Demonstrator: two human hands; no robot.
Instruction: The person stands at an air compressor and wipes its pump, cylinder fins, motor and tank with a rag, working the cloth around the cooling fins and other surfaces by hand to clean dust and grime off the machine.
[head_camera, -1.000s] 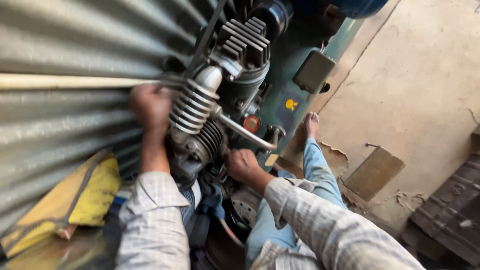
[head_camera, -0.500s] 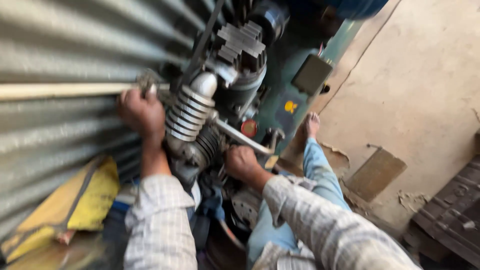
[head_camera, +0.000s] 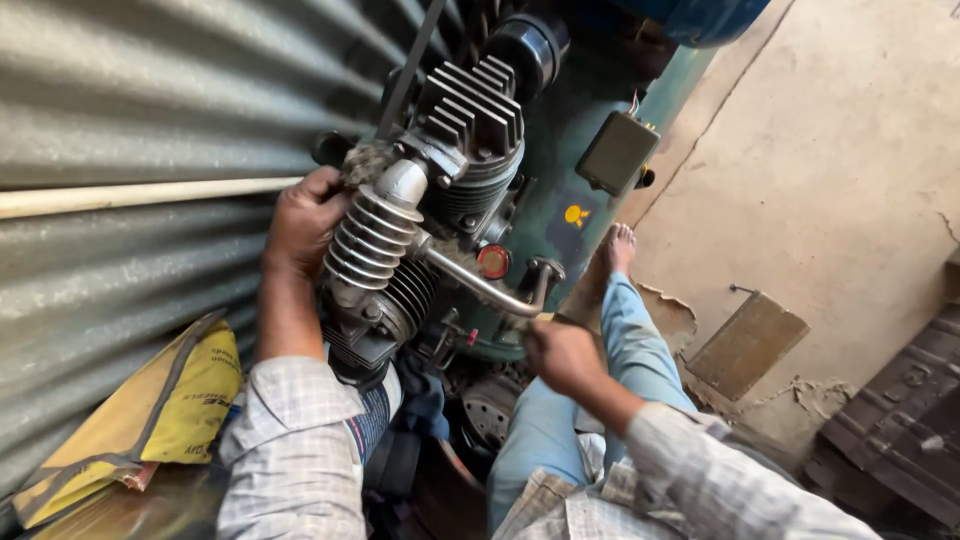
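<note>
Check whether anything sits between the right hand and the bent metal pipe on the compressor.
Nothing visible does. The right hand is right at the lower end of the bent metal pipe, whether gripping it is unclear. The left hand rests against the finned cylinder.

Compressor between corrugated wall and floor

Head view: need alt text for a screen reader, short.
Seen from above, a person's left hand rests against the ribbed metal cylinder of a compressor pump, while the right hand sits just below a bent metal pipe. The machine stands beside a corrugated metal wall, with a yellow sack on the floor at lower left.
</note>
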